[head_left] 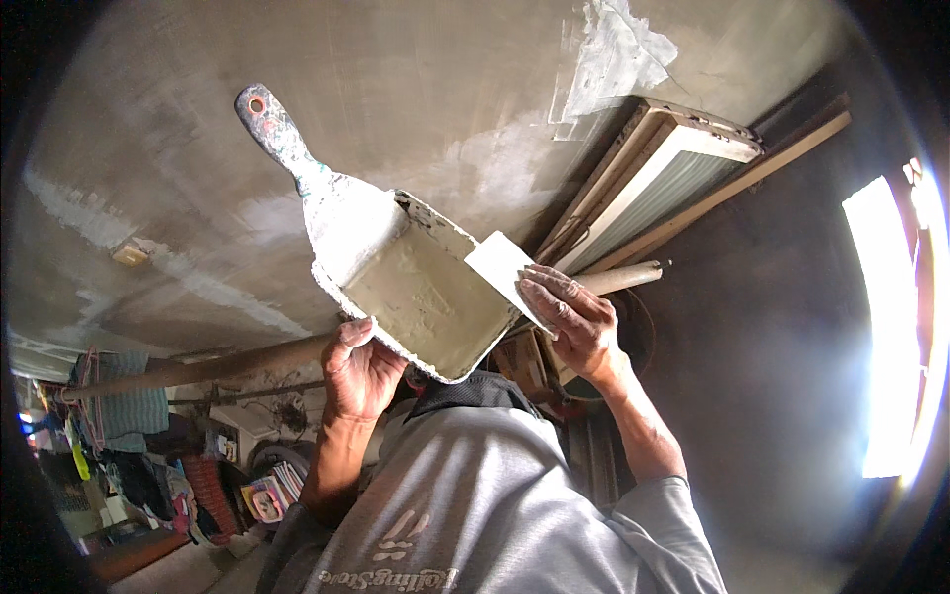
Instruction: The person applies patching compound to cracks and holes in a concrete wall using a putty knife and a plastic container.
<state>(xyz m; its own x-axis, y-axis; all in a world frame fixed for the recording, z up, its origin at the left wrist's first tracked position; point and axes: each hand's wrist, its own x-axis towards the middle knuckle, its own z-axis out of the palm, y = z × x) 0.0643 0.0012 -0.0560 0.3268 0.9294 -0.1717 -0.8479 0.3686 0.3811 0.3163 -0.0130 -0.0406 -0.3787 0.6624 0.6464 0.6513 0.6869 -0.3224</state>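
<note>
In front of my chest is a rectangular mud pan (pixel 426 302) with pale putty inside and a crusted rim. My left hand (pixel 361 371) grips its near left side, the thumb over the rim. A wide putty knife (pixel 346 223) rests in the far left end of the pan, its blade coated white and its speckled handle sticking up past the rim. Between the fingers and thumb of my right hand (pixel 579 322) is a flat white spreader (pixel 503 267), held at the pan's right edge. Dried putty marks my right fingers.
A plastered surface with a white putty patch (pixel 618 59) spans the top. Framed panels (pixel 663 158) lean at the right, by a long wooden board (pixel 732 193). A pole (pixel 198 368) with hanging clothes (pixel 124 406) runs at the left, above books (pixel 272 493). A bright opening (pixel 881 327) is far right.
</note>
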